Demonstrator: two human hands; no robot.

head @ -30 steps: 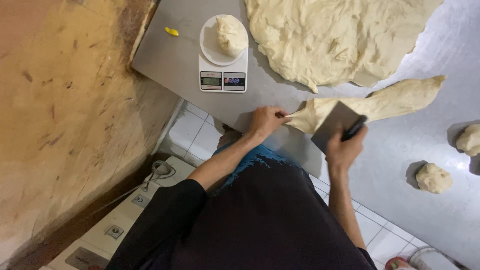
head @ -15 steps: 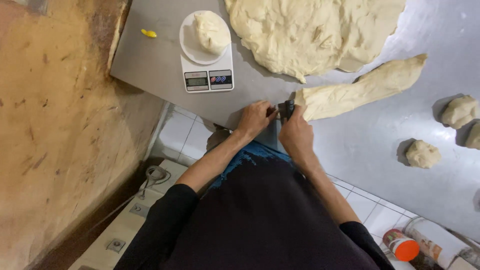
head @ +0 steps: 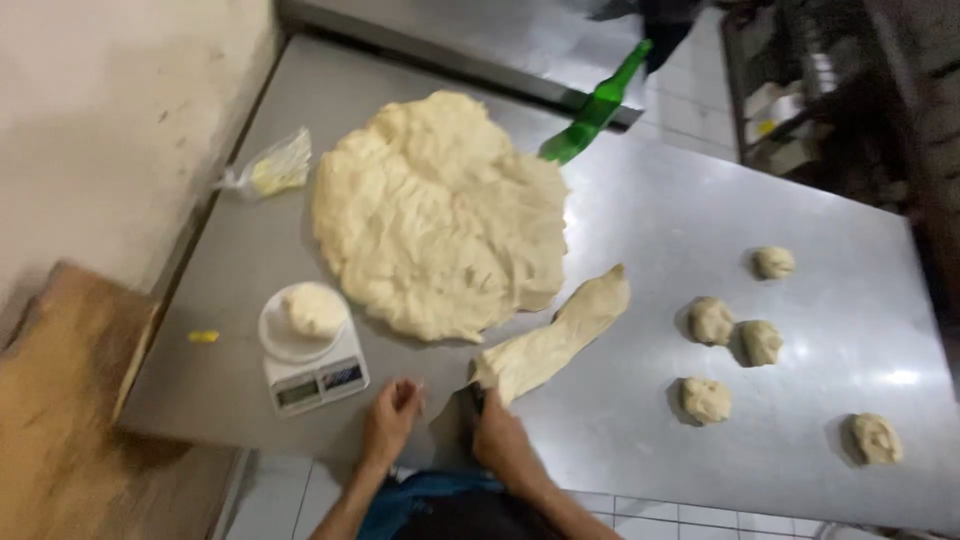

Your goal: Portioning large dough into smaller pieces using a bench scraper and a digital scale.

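Observation:
A long strip of dough (head: pixel 555 335) lies on the steel table (head: pixel 640 230), cut from a big flat mass of dough (head: pixel 440 210). My right hand (head: pixel 500 440) is closed on a dark-handled dough scraper (head: pixel 474 402), pressed at the strip's near end. My left hand (head: pixel 390 420) rests on the table just left of the scraper, fingers loose, with nothing visible in it. Left of that hand stands a white kitchen scale (head: pixel 312 375) with a dough ball (head: pixel 312 308) on its round plate.
Several portioned dough balls (head: pixel 710 320) sit on the right half of the table. A green bottle (head: pixel 595 105) lies at the far edge, behind the dough mass. A plastic bag (head: pixel 270 170) is by the wall, and a wooden board (head: pixel 60 400) is at the near left.
My head has tilted up, so more of the table shows. My left hand has come off the strip's end. My right hand keeps the scraper at that end.

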